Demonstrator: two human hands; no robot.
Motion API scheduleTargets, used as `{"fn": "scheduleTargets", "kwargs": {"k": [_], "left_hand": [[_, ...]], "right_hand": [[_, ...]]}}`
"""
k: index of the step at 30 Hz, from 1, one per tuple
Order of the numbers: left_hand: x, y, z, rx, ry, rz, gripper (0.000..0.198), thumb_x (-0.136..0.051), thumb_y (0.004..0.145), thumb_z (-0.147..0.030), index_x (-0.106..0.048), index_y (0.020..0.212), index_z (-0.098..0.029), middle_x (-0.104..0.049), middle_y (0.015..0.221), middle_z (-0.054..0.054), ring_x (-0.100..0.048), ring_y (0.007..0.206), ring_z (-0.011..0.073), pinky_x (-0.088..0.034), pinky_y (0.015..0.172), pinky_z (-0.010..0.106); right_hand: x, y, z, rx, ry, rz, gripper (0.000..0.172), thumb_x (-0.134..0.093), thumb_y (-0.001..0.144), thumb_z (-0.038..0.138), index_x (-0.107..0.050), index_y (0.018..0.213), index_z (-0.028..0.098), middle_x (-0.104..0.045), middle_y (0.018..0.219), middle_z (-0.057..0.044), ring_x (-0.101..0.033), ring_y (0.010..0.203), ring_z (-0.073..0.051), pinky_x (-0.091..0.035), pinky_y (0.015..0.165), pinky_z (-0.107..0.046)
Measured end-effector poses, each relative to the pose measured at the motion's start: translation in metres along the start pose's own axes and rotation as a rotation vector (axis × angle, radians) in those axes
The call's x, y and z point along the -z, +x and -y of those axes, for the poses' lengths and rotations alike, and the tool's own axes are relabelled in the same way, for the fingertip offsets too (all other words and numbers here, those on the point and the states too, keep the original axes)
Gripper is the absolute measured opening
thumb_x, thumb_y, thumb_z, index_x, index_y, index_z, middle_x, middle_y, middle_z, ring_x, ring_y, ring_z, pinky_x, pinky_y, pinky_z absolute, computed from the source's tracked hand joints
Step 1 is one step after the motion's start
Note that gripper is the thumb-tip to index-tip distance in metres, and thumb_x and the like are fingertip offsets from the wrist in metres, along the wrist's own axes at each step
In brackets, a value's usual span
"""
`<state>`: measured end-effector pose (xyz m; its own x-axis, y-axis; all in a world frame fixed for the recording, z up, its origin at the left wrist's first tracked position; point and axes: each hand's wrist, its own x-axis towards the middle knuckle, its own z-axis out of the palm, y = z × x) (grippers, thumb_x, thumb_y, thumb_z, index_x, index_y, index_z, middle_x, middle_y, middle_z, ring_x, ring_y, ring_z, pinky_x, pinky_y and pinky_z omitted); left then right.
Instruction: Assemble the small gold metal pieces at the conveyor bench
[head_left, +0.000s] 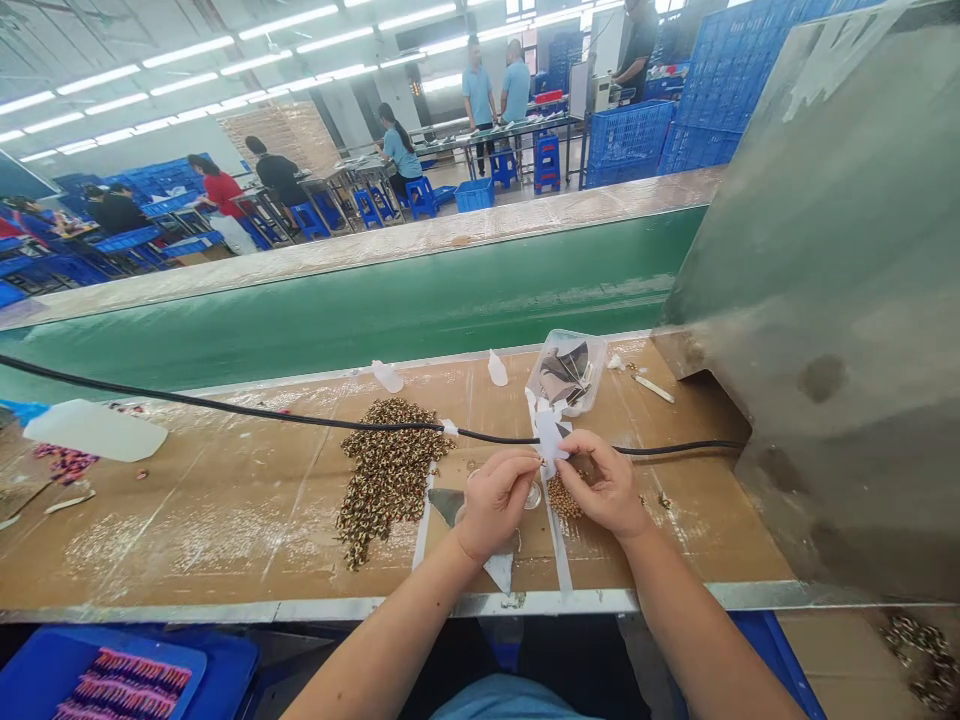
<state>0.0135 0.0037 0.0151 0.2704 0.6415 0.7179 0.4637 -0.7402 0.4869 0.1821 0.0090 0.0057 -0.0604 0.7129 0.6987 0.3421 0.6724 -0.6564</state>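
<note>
In the head view, my left hand (495, 503) and right hand (604, 485) are closed in a fingertip pinch on a small piece (541, 463), too small to identify, just below the clear plastic tub (564, 372). Gold studs (386, 480) lie heaped left of the tub.

Matt cardboard benchtop (225, 560); glossy clear plastic tub (566, 372); scuffed metal panel (825, 300)

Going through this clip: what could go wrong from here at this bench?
The black cable runs just past the left hand and right hand, so it might snag. The loose pile of small gold-coloured pieces and smaller heap lie uncontained on the brown work surface; a knock could scatter them.
</note>
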Motion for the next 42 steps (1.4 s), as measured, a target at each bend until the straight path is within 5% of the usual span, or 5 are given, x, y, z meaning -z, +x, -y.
{"fn": "scheduleTargets", "kwargs": {"k": [7, 15, 25, 34, 42], "left_hand": [[0.0, 0.002, -0.005, 0.009, 0.07, 0.05, 0.015, -0.049, 0.085, -0.009, -0.06, 0.089, -0.018, -0.069, 0.081, 0.006, -0.066, 0.078, 0.0141, -0.054, 0.071, 0.025], [-0.003, 0.004, -0.012, 0.086, 0.112, 0.019, 0.01, -0.051, 0.085, -0.012, -0.058, 0.082, -0.018, -0.066, 0.073, 0.002, -0.063, 0.07, 0.0124, -0.052, 0.065, 0.023], [0.007, 0.0, -0.002, -0.189, 0.145, 0.182, 0.021, -0.045, 0.086, -0.006, -0.059, 0.1, -0.015, -0.067, 0.086, 0.009, -0.063, 0.08, 0.0162, -0.055, 0.072, 0.028], [0.007, 0.0, -0.005, -0.236, 0.117, 0.223, 0.021, -0.046, 0.087, -0.007, -0.06, 0.099, -0.016, -0.069, 0.088, 0.01, -0.065, 0.082, 0.0166, -0.056, 0.073, 0.028], [0.008, 0.0, -0.009, 0.065, -0.03, 0.095, 0.015, -0.052, 0.084, -0.009, -0.063, 0.088, -0.018, -0.07, 0.083, 0.006, -0.067, 0.08, 0.0142, -0.055, 0.072, 0.025]], "right_hand": [[-0.002, 0.0, -0.001, 0.161, -0.062, 0.065, 0.024, -0.053, 0.082, 0.007, -0.059, 0.1, 0.022, -0.062, 0.082, -0.004, -0.059, 0.077, -0.015, -0.051, 0.068, -0.028], [-0.006, -0.001, 0.001, 0.105, -0.112, 0.0, 0.016, -0.054, 0.083, 0.013, -0.058, 0.095, 0.022, -0.063, 0.077, -0.001, -0.06, 0.073, -0.013, -0.05, 0.066, -0.025], [-0.007, -0.007, -0.008, -0.253, 0.098, 0.07, 0.011, -0.062, 0.077, 0.024, -0.058, 0.087, 0.021, -0.063, 0.074, 0.0, -0.06, 0.065, -0.011, -0.051, 0.061, -0.023], [-0.007, -0.007, -0.011, -0.378, 0.218, 0.06, 0.017, -0.066, 0.073, 0.026, -0.058, 0.088, 0.021, -0.063, 0.074, 0.001, -0.06, 0.066, -0.011, -0.05, 0.063, -0.024], [-0.008, -0.001, -0.007, -0.426, 0.335, -0.09, 0.021, -0.066, 0.074, 0.031, -0.055, 0.088, 0.021, -0.059, 0.07, 0.002, -0.057, 0.062, -0.01, -0.048, 0.056, -0.021]]}}
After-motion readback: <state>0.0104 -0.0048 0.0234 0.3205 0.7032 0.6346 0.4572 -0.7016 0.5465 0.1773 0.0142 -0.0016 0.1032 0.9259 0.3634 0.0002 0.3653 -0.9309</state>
